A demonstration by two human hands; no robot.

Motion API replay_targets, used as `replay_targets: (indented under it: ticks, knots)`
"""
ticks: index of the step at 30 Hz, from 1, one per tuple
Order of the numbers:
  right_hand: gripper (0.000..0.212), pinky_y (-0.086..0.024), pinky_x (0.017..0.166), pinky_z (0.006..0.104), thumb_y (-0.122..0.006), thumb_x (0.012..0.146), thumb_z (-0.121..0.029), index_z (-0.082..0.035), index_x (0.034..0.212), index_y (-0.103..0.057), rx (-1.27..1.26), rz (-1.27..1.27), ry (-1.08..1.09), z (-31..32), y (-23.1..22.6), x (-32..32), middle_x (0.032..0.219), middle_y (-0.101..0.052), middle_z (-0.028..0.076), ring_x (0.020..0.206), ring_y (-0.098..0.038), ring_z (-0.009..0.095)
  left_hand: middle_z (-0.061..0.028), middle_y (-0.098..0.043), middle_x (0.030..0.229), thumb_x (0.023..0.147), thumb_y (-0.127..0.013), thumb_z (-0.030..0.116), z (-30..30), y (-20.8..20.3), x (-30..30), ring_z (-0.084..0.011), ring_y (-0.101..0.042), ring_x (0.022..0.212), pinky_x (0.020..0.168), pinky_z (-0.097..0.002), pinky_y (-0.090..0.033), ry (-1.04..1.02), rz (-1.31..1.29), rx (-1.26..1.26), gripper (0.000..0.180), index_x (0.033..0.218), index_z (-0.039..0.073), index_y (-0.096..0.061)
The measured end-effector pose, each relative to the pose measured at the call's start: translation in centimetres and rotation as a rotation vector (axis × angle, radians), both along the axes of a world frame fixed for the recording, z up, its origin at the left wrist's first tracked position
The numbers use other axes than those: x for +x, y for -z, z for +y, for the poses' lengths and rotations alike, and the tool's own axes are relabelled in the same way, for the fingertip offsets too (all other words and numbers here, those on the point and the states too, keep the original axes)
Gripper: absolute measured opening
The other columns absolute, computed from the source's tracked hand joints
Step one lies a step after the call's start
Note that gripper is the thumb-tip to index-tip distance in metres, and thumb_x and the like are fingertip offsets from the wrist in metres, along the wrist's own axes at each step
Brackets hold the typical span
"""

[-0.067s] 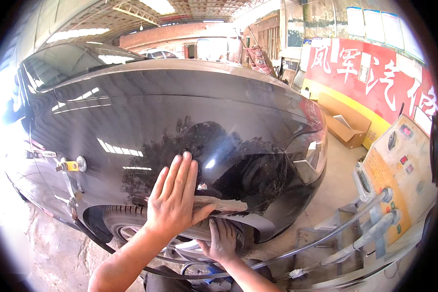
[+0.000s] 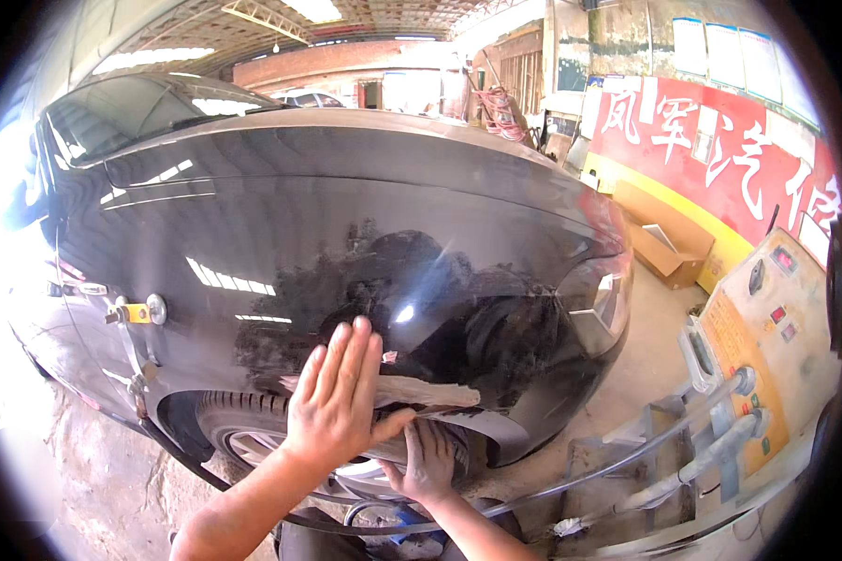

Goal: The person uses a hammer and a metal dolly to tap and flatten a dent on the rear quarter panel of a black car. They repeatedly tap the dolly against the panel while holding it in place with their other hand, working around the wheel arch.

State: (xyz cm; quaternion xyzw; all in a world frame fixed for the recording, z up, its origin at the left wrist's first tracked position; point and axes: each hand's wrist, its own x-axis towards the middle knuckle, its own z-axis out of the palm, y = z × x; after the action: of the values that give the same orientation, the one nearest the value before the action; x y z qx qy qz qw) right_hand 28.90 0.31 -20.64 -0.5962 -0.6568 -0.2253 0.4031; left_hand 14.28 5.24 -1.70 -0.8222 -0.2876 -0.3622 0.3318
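The dusty black fender (image 2: 281, 215) of a car fills the middle of the view. My left hand (image 2: 337, 397) lies against it with outstretched fingers, over the left part of a greyish bare patch (image 2: 440, 391) above the wheel arch. Lower and to the right, my right hand (image 2: 428, 465) has its fingers extended upward at the arch edge, in front of the tyre (image 2: 239, 411); its palm looks dark with dirt. Neither hand shows a tool. A small whitish mark sits on the paint just right of my left fingers.
A yellow clamp fitting (image 2: 138, 313) is attached at the left of the fender, with a dark cable (image 2: 182, 455) running from it below my arms. At right stands a machine (image 2: 767, 327) with thick cables. Behind it are a cardboard box (image 2: 664, 248) and a red sign (image 2: 660, 122).
My left hand has slid slightly down the fender, its fingertips now nearer the bare patch. My right hand stays at the wheel arch.
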Motion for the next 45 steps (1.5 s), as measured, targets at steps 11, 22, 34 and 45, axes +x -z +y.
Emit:
replay_targets:
  ticks: [11, 22, 34, 45]
  knots:
    - [0.074, -0.041, 0.093, 0.0508, -0.055, 0.088, -0.059, 0.003, 0.128, -0.051, 0.06, -0.069, 0.064, 0.1, 0.2, 0.2, 0.119, -0.057, 0.022, 0.108, -0.056, 0.039, -0.0275, -0.041, 0.145, 0.084, -0.056, 0.063, 0.3, -3.8, 1.2, -0.0373, -0.037, 0.138, 0.113, -0.0454, -0.028, 0.098, -0.042, -0.136, 0.092, 0.136, -0.012, -0.044]
    - [0.074, -0.041, 0.091, 0.0535, -0.054, 0.088, -0.058, 0.004, 0.127, -0.049, 0.091, -0.075, 0.03, 0.4, 0.4, 0.1, 0.117, -0.056, 0.027, 0.107, -0.055, 0.042, -0.0255, -0.037, 0.149, 0.084, -0.053, 0.065, -0.5, -0.7, 2.1, -0.0342, -0.033, 0.142, 0.116, -0.0439, -0.022, 0.072, -0.072, -0.152, 0.091, 0.136, -0.01, -0.046]
    - [0.077, -0.039, 0.094, 0.0536, -0.054, 0.088, -0.058, 0.005, 0.132, -0.044, 0.077, -0.099, 0.056, 0.3, 0.8, 0.3, 0.126, -0.051, 0.029, 0.11, -0.053, 0.044, -0.0214, -0.057, 0.115, 0.08, -0.065, 0.059, 3.2, 7.1, -3.7, -0.0363, -0.053, 0.109, 0.096, -0.0487, -0.039, -0.023, -0.043, 0.107, 0.067, 0.105, -0.004, -0.063]
    - [0.079, -0.041, 0.093, 0.0535, -0.052, 0.088, -0.06, 0.006, 0.131, -0.045, 0.102, -0.096, 0.04, 0.6, 0.7, 0.1, 0.123, -0.054, 0.026, 0.11, -0.054, 0.041, -0.012, -0.06, 0.12, 0.075, -0.062, 0.035, 1.8, 9.7, 1.8, -0.0273, -0.054, 0.108, 0.088, -0.04, -0.042, 0.09, 0.045, 0.138, 0.045, 0.112, 0.011, -0.066]
